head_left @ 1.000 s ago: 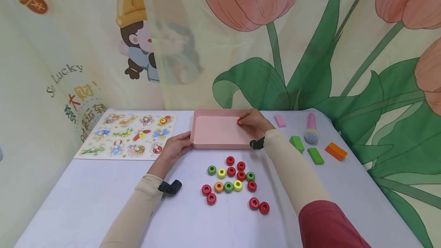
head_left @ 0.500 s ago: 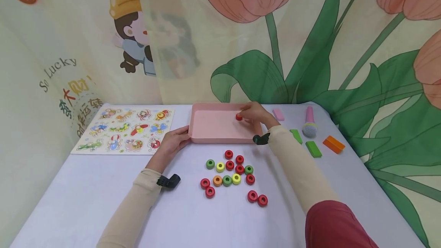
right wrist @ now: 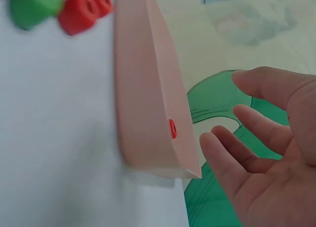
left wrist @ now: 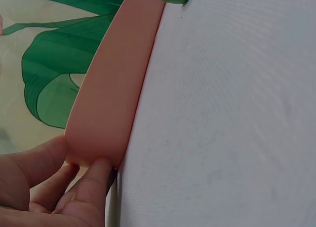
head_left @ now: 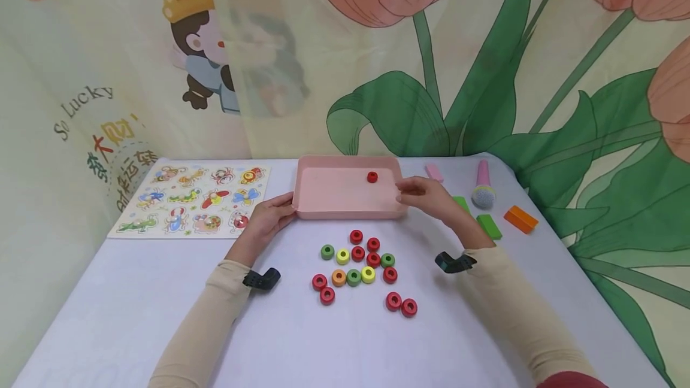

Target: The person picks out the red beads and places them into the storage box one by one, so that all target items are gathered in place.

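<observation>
A pink tray stands toward the back of the table, with one red bead lying inside near its right end. At its front left corner, my left hand grips the tray, thumb near the rim and fingers lower down, as the left wrist view shows on the tray wall. Beside the tray's right end is my right hand, fingers loosely extended and holding nothing. The right wrist view has that hand apart from the red bead. Several red, green, yellow and orange beads lie in front of the tray.
A white animal puzzle board lies at the left. To the right are a pink block, green blocks, an orange block and a toy microphone. A printed curtain hangs behind the table.
My right hand has let go of the red bead, which now lies in the tray, and has drawn back to the right. My left hand stays at the tray's corner. The head view has shifted slightly.
</observation>
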Available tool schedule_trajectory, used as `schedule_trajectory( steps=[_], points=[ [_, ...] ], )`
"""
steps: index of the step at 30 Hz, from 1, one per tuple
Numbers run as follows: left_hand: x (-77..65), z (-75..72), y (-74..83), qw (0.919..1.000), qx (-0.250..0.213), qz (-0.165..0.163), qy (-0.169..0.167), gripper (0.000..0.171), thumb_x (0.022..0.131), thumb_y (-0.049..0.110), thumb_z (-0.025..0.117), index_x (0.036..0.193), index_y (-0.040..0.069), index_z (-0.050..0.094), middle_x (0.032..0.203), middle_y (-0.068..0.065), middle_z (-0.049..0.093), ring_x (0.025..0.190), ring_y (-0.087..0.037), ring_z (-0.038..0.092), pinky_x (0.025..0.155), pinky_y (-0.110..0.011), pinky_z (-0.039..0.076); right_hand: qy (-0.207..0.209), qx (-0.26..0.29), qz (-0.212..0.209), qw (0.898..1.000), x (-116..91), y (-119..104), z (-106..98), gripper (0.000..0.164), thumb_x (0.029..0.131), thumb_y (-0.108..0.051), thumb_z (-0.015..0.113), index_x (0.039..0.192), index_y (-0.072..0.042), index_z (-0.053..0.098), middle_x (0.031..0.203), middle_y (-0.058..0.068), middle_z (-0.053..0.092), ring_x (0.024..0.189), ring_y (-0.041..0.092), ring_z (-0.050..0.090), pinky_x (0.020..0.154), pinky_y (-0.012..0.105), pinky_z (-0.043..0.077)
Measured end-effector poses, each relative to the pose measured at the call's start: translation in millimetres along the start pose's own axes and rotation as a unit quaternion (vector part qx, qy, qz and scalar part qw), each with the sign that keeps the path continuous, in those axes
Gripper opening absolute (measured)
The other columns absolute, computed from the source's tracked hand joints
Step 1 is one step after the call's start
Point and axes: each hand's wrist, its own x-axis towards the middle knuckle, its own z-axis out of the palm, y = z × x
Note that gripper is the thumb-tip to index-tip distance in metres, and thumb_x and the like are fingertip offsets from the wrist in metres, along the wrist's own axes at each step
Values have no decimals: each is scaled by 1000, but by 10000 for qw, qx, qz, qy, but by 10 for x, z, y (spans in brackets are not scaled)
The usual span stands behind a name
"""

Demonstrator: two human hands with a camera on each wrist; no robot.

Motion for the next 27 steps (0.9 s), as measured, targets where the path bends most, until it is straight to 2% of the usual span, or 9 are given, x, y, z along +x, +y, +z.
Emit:
schedule_trajectory(
  steps=[6,14,19,22,27],
  points=[
    [-2,11,27,10000,-56,27,-31,52,98,-6,53,148,2,41,151,-17,40,135,-28,43,105,-33,42,25,-50,-125,9999,-597,103,74,46,92,-19,70,133,-3,57,129,18,59,121,33,54,98,47,50],
    [0,5,16,9999,-96,-29,-105,52,98,-7,52,148,2,41,152,-17,39,136,-27,42,105,-33,42,-441,323,79,9985,-1249,278,456,43,89,-23,75,126,-7,62,122,8,63,116,30,57,94,42,53],
    [-6,1,7,9998,-124,10,-145,53,98,-7,52,149,1,39,152,-18,37,136,-28,41,105,-33,42,-739,409,221,9962,-1534,282,619,49,83,-25,80,125,-7,63,121,9,64,110,29,60,91,39,55],
    [-2,1,9,9997,-174,6,-174,53,98,-8,51,149,0,38,153,-18,36,137,-28,40,105,-32,42,-843,359,379,9951,-1648,269,673,52,80,-26,83,124,-8,64,118,8,64,103,25,62,84,33,58],
    [-3,13,17,9997,-160,-5,-170,53,98,-8,50,149,0,37,153,-18,36,137,-27,39,106,-31,42,-775,65,249,9967,-1736,289,724,43,79,-22,84,117,-10,68,110,3,65,93,19,63,78,24,57]
  ],
)
